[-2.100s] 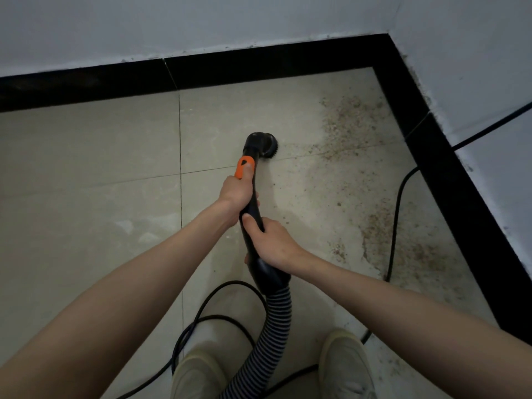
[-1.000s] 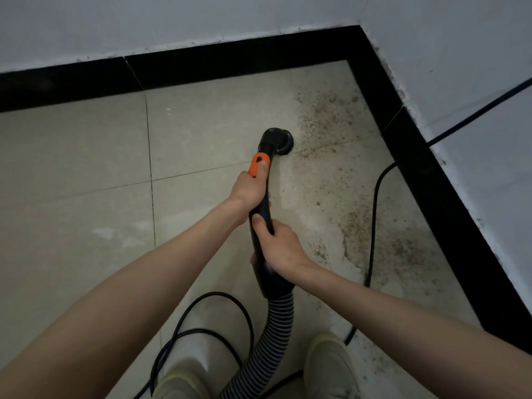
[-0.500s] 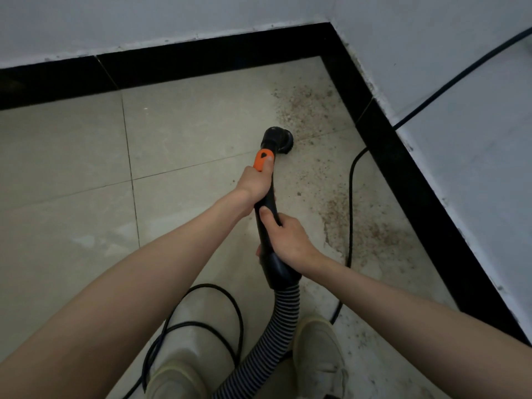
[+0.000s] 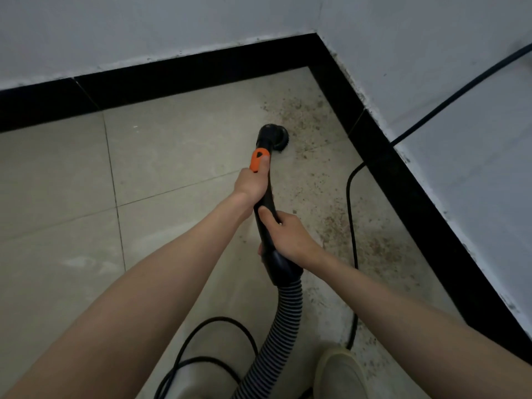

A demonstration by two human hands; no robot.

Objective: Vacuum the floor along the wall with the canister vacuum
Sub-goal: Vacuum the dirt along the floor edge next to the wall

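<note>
Two hands grip the black vacuum wand (image 4: 266, 214): the left hand (image 4: 252, 184) wraps its upper part with the thumb on the orange slider (image 4: 259, 160), and the right hand (image 4: 288, 236) has its fingers (image 4: 266, 214) clamped round it just below, above the ribbed hose (image 4: 283, 318). Beyond the left fingers, the round brush nozzle (image 4: 273, 138) sits on the tiled floor (image 4: 172, 156) at the edge of a dirt patch (image 4: 302, 116) near the corner. This looks like mid-sweep; next, I judge, the nozzle should push further from the fingers into the corner, then along the black skirting (image 4: 403, 180), avoiding the power cord (image 4: 349, 203).
</note>
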